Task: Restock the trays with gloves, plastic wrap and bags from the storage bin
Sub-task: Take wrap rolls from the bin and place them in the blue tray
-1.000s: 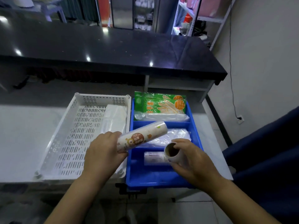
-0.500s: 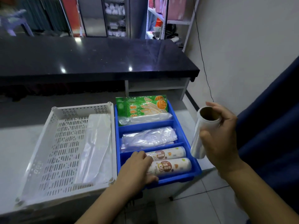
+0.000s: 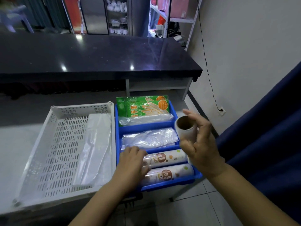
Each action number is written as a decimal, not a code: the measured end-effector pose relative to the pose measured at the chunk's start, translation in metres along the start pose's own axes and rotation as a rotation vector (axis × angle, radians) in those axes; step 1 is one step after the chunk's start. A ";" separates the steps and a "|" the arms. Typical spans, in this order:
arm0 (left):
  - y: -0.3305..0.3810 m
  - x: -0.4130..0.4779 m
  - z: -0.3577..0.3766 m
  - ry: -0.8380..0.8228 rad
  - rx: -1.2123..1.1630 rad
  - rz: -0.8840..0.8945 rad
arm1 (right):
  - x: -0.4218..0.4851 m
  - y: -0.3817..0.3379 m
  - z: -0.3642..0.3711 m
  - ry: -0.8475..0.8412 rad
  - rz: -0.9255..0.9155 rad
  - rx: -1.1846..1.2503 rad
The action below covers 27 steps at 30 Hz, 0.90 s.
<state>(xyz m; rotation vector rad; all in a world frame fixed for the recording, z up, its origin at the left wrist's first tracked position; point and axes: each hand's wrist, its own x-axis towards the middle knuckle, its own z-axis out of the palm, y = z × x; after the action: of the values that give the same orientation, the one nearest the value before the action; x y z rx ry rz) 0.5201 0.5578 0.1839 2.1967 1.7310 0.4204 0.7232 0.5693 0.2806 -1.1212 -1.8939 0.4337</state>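
Under the left hand, which lies flat with fingers spread, two rolls of plastic wrap are laid side by side in the nearest section of the blue tray. A third roll is gripped in the right hand, open core toward the camera. Beyond the hands, clear bags and green glove packs are seen in the farther sections. Left of the left hand, a plastic sheet is spread in the white basket.
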 end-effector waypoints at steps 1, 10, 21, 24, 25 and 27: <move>-0.006 0.001 -0.010 0.070 0.011 0.001 | 0.001 -0.002 0.007 -0.066 -0.003 -0.053; -0.043 -0.009 -0.061 0.308 -0.020 -0.192 | -0.004 0.003 0.098 -0.824 -0.125 -0.436; -0.033 -0.038 -0.060 0.374 -0.005 -0.295 | -0.007 0.023 0.102 -0.942 -0.259 -0.404; -0.033 -0.055 -0.060 0.412 0.010 -0.403 | 0.002 0.013 0.104 -0.953 -0.406 -0.421; -0.034 -0.064 -0.060 0.424 0.014 -0.451 | 0.005 0.007 0.108 -0.949 -0.473 -0.427; -0.039 -0.085 -0.061 0.440 0.033 -0.544 | 0.013 -0.005 0.119 -0.950 -0.594 -0.433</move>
<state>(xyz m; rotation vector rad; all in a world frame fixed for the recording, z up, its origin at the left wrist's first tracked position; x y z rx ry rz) 0.4411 0.4872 0.2202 1.6218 2.4725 0.7706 0.6206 0.5919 0.2238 -0.5407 -3.1366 0.2190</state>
